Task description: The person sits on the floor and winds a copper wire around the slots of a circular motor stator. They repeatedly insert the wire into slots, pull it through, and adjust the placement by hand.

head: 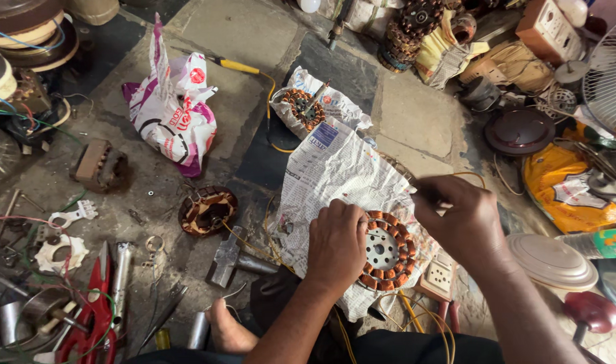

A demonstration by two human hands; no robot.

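A round fan stator (389, 251) with copper-orange windings and a grey metal hub lies on a crumpled newspaper (342, 168) on the floor. My left hand (335, 244) rests on the stator's left side, fingers curled over the windings. My right hand (459, 221) hovers just right of the stator, fingers pinched on a thin wire or strand near its upper right edge. A yellow wire (422, 317) trails from under the stator toward me.
A second wound stator (302, 108) lies on paper farther back, a third (207, 210) to the left. A hammer (230, 259), red snips (96, 313), a white-and-pink plastic bag (173, 111), a switch socket (439, 275) and a fan cover (552, 261) crowd around.
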